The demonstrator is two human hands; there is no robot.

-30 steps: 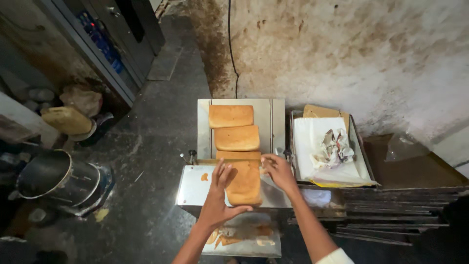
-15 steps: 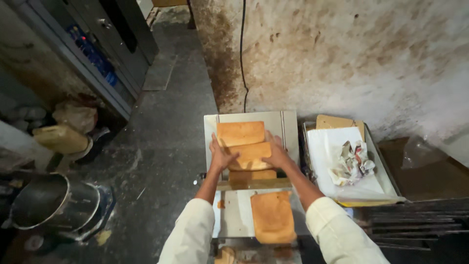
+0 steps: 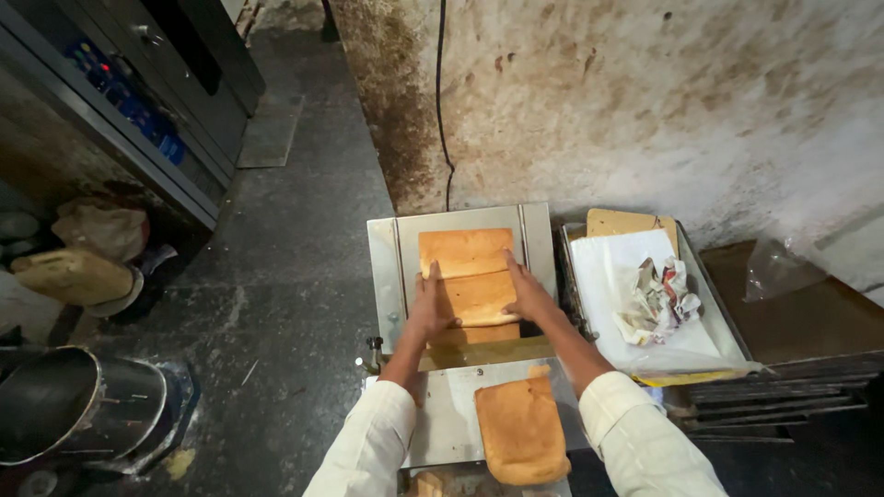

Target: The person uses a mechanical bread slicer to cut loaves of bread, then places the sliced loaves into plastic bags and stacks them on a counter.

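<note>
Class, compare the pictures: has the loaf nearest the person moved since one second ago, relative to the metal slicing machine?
Yes. The near loaf has come out from the machine's feed chute toward the person and now lies on the front tray, clear of both hands.

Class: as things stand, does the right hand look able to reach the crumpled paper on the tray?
Probably yes. The right hand rests on the middle loaf, and the crumpled paper lies uncovered on the tray just beside it, with nothing in between but the low rim.

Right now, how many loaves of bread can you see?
3, maybe more hidden. One loaf lies at the far end of the metal chute, a second loaf sits between the left hand and right hand, and a third loaf lies nearest.
</note>
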